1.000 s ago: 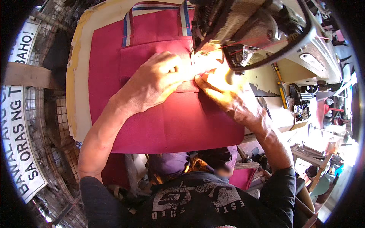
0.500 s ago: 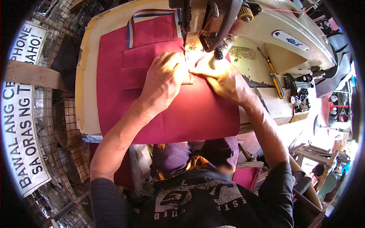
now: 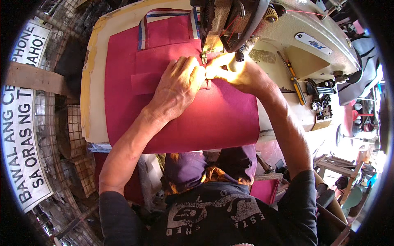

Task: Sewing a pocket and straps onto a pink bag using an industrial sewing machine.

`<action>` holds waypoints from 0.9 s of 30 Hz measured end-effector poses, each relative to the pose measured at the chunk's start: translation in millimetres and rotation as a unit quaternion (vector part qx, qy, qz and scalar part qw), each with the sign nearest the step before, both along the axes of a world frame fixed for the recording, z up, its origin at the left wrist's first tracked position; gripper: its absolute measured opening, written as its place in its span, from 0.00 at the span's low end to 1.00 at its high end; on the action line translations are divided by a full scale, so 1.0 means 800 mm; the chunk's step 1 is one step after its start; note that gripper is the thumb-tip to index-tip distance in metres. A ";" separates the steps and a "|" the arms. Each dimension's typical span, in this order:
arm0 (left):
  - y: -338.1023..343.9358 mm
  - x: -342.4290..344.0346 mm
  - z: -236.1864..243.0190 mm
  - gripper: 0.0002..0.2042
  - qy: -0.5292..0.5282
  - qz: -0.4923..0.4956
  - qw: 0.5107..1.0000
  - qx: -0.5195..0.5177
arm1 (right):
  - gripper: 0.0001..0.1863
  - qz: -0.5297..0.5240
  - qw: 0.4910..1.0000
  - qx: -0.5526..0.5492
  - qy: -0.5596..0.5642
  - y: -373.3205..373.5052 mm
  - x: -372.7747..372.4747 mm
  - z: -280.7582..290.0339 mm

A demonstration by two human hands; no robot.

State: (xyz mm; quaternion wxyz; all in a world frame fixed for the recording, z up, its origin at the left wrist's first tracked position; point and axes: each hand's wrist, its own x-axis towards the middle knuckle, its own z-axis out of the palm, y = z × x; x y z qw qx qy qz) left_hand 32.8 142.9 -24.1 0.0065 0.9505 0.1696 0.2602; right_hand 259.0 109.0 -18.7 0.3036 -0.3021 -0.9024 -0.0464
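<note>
head view, crimson cloth (image 3: 221, 119), faintly creased, looped striped strap (image 3: 142, 36)

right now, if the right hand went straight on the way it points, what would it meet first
Likely the left hand: the right hand points left toward it over the cloth, though whether the hands touch is unclear.

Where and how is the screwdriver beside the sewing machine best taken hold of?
The handle, probably, from the person's side: the screwdriver lies slanted, this thicker end toward the person, while the sewing machine flanks its thinner far part.
</note>
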 end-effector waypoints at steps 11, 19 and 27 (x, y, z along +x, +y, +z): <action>-0.071 -0.015 0.033 0.14 -0.040 0.050 0.995 -0.080 | 0.11 -0.182 0.962 -0.120 0.161 -0.105 -0.067 0.005; -0.065 -0.020 -0.004 0.13 -0.115 0.046 0.988 -0.092 | 0.11 -0.207 0.961 -0.091 0.161 -0.110 -0.078 -0.020; -0.060 -0.019 0.003 0.12 -0.061 -0.018 0.998 -0.011 | 0.12 -0.261 0.940 -0.072 0.205 -0.143 -0.073 -0.027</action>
